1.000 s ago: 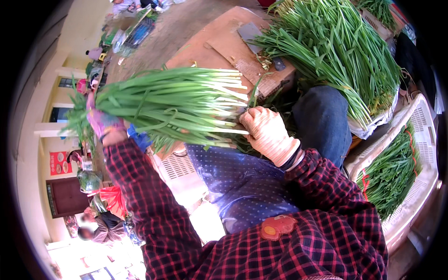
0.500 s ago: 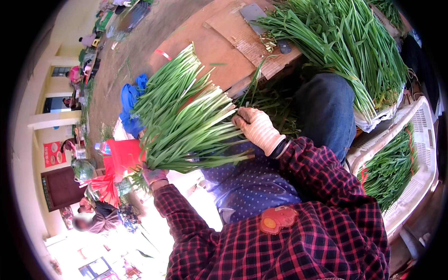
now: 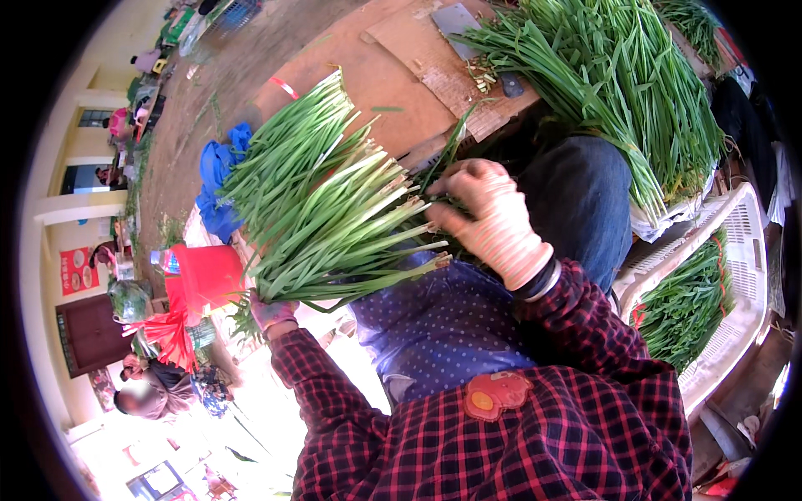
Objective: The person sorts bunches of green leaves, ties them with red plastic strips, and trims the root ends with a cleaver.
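Observation:
A thick bunch of garlic chives [image 3: 317,200] lies aslant in front of me, pale cut ends up and to the right, leaves toward the lower left. My left hand [image 3: 274,311], in a pinkish glove, is closed on its leafy lower edge; leaves partly hide the fingers. My right hand [image 3: 493,221], in a pale striped glove, is beside the pale stem ends. Its fingers are bent, with a gap between thumb and forefinger and nothing visible in it. The near stems stick out unevenly toward this hand.
A big heap of chives [image 3: 610,92] lies at the upper right. Below it stands a white plastic crate [image 3: 752,259] with tied chives. A brown board [image 3: 334,50] carries trimmings and a grey flat piece [image 3: 456,29]. A red bucket [image 3: 205,280] and blue bag [image 3: 219,179] are at left.
My right hand has come away from the stem ends, turned and risen a little, its thumb and forefinger parting. My left hand still holds the chives, shifted slightly left.

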The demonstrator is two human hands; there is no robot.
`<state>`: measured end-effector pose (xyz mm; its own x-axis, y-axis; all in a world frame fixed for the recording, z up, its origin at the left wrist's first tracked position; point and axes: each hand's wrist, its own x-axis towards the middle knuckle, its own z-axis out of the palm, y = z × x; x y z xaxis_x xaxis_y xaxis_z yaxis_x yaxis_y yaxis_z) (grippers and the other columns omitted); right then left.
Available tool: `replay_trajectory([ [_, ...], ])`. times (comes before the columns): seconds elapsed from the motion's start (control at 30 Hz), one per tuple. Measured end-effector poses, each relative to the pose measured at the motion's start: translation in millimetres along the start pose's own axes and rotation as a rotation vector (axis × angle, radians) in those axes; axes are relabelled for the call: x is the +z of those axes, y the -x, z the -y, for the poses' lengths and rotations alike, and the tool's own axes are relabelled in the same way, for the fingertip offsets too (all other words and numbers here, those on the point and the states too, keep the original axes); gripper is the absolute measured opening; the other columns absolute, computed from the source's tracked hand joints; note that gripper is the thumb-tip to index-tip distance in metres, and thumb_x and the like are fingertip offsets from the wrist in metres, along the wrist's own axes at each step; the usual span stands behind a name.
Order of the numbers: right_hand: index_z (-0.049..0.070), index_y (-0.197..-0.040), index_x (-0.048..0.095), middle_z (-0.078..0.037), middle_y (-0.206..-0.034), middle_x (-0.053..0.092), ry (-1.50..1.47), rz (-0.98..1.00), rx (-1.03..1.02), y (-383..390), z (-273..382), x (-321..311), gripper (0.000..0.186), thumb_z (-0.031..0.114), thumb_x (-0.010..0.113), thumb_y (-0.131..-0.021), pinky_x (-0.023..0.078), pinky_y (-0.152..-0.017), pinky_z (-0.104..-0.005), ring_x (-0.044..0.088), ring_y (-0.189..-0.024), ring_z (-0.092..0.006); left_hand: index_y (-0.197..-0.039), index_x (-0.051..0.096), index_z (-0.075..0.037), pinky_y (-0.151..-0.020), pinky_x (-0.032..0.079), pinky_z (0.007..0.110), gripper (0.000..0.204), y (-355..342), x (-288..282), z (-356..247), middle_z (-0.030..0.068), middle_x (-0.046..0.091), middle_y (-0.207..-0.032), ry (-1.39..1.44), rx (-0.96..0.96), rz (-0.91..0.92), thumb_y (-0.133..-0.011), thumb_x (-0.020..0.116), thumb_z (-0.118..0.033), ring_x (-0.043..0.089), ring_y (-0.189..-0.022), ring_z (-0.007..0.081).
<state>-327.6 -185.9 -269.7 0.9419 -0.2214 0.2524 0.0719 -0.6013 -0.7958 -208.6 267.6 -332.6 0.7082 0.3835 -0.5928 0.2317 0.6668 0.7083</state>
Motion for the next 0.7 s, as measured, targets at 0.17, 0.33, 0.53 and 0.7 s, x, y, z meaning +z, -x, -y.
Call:
replay_trajectory([
  [0.17, 0.012, -0.097, 0.071, -0.01, -0.109, 0.06, 0.198, 0.19, -0.112, -23.4, 1.1, 48.6, 0.038, 0.042, 0.073, -0.074, 0.046, -0.093, -0.0427, 0.054, -0.109, -0.0326, -0.134, 0.057, -0.015, -0.107, 0.03, 0.067, 0.056, 2.6, 11.9, 4.7, 0.0108, 0.053, -0.143, 0.074, -0.028, -0.053, -0.092, 0.045, -0.05, 0.043, -0.134, 0.0388],
  [0.33, 0.009, -0.094, 0.071, -0.006, -0.094, 0.065, -0.437, 0.017, -0.206, -15.9, -15.1, 62.4, 0.023, 0.025, 0.075, -0.078, 0.048, -0.087, -0.0366, 0.059, -0.096, -0.0245, -0.13, 0.059, -0.01, -0.101, 0.039, 0.065, 0.054, -8.4, 5.4, 15.9, 0.0138, 0.057, -0.136, 0.014, 0.006, -0.067, -0.092, 0.049, -0.047, 0.051, -0.125, 0.0393],
  [0.53, -0.001, -0.087, 0.067, -0.001, -0.077, 0.061, -0.953, -0.118, 0.519, -7.6, -38.6, 5.7, 0.023, 0.016, 0.079, -0.079, 0.048, -0.07, -0.0269, 0.055, -0.073, -0.0096, -0.13, 0.058, -0.009, -0.103, 0.037, 0.066, 0.054, -14.6, -5.2, 21.9, 0.0151, 0.057, -0.136, 0.04, -0.02, -0.036, -0.092, 0.048, -0.046, 0.051, -0.126, 0.0409],
  [0.7, 0.011, -0.09, 0.074, -0.013, -0.087, 0.065, 0.159, 0.078, -0.021, 14.7, -1.7, 1.1, 0.043, 0.043, 0.083, -0.062, 0.051, -0.085, -0.0414, 0.062, -0.096, -0.0319, -0.13, 0.059, -0.008, -0.103, 0.038, 0.064, 0.053, -12.3, -11.7, 19.6, 0.016, 0.058, -0.135, 0.045, 0.02, -0.043, -0.093, 0.048, -0.043, 0.052, -0.125, 0.04],
])
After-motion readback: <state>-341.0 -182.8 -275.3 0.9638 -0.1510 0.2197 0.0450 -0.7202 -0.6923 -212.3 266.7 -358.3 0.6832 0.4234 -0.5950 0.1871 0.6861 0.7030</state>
